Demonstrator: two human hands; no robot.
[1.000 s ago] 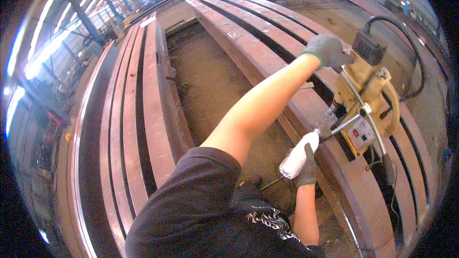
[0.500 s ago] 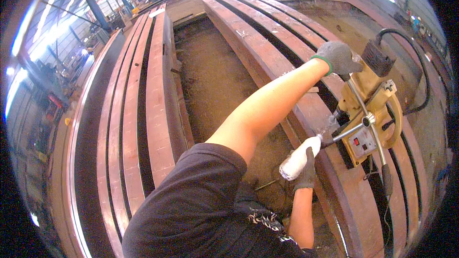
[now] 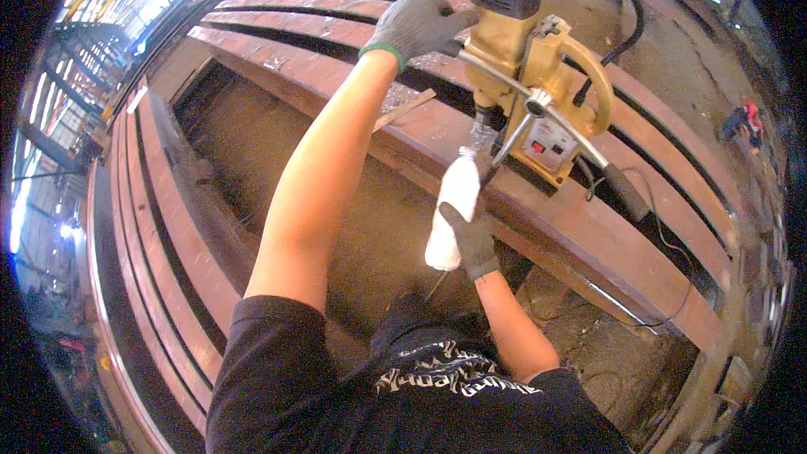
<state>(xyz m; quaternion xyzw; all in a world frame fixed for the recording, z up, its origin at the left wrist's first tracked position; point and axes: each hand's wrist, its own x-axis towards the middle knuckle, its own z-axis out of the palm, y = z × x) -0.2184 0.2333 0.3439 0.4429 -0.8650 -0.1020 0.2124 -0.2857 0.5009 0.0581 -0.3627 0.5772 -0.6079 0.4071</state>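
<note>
My left hand point(image 3: 416, 29), in a grey glove with a green cuff, is closed around one end of the feed lever point(image 3: 580, 141) of a yellow magnetic drill point(image 3: 498, 46). The drill stands on a reddish-brown steel beam point(image 3: 580, 214). My right hand point(image 3: 472, 240), in a dark grey glove, grips a white plastic bottle point(image 3: 452, 206). The bottle leans with its neck up, close beside the drill's cutter point(image 3: 483, 130). Clear liquid or wet shavings seem to glisten there; I cannot tell which. My glove hides the lever's gripped end.
More long steel beams point(image 3: 134, 202) lie on the left, past a gap showing the brown floor point(image 3: 277, 151). A thin strip point(image 3: 405, 109) rests on the near beam. A black cable point(image 3: 630, 0) arcs behind the drill. Another person point(image 3: 744, 124) is far right.
My view has turned, so the drill and both hands appear further left. Both hands keep their holds on the lever and the bottle, and the bottle's neck stays beside the cutter.
</note>
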